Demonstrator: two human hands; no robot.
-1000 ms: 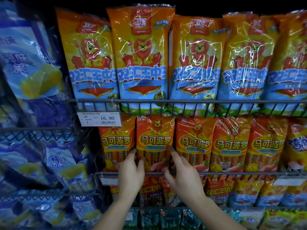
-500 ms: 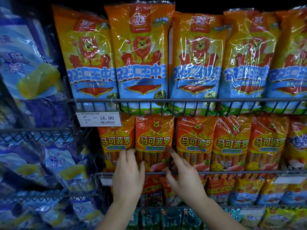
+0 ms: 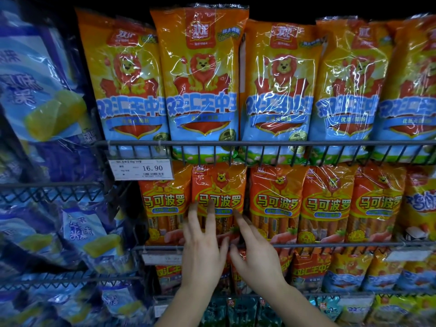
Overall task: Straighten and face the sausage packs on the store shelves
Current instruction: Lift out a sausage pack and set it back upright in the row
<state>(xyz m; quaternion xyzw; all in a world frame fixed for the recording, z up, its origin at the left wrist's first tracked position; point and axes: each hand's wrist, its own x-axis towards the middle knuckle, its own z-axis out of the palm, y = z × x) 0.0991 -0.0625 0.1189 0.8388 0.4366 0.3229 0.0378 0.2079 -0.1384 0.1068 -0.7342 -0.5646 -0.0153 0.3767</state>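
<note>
The upper wire shelf [image 3: 259, 143] is carrying a row of tall lion sausage packs [image 3: 200, 79], standing upright behind its front rail, where a price tag [image 3: 141, 169] reading 16.90 is hanging. The middle wire shelf [image 3: 330, 244] is holding smaller orange sausage packs [image 3: 328, 204] side by side, touching. To the left, a separate wire shelf [image 3: 47, 185] is bearing leaning blue packs [image 3: 35, 74].

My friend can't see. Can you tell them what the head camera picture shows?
A person's left hand and right hand touch an orange sausage pack with straight fingers on a wire shelf. Bigger lion packs stand above.
</note>
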